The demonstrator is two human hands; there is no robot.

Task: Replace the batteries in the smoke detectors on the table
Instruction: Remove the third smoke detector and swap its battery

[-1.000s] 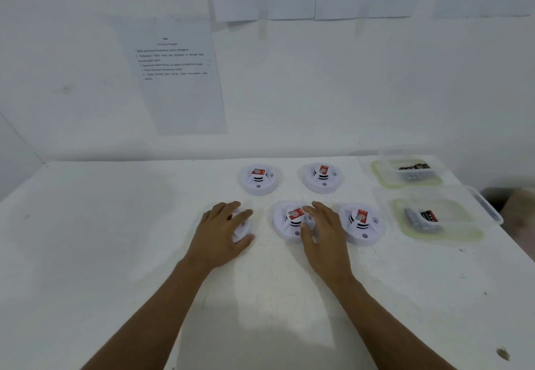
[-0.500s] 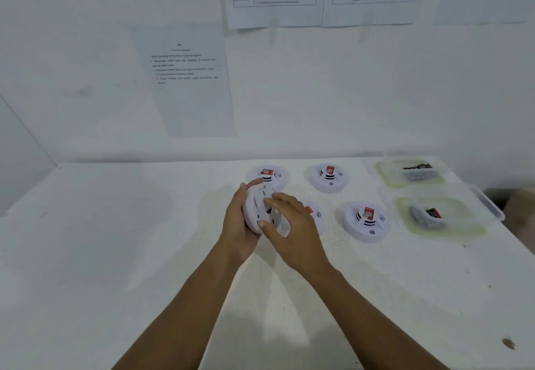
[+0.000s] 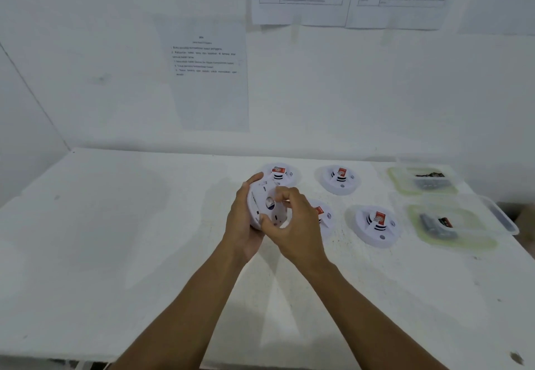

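My left hand (image 3: 241,226) grips a white round smoke detector (image 3: 265,204) lifted off the table and tilted on edge, its back side facing me. My right hand (image 3: 292,225) holds the same detector from the right, fingers curled over its back. Several more white detectors with red labels lie on the table: one at the back (image 3: 282,173) just behind my hands, one at back right (image 3: 338,179), one partly hidden behind my right hand (image 3: 324,216), and one to the right (image 3: 376,225).
Two clear plastic containers holding dark batteries stand at the right: one at the back (image 3: 421,180), one nearer (image 3: 451,225). The white table (image 3: 115,239) meets the wall behind; printed sheets hang on the wall. The table's right edge runs close past the containers.
Both hands left the table top; the left hand picked up the left detector, turned it on edge, and the right hand came over and took hold of its back.
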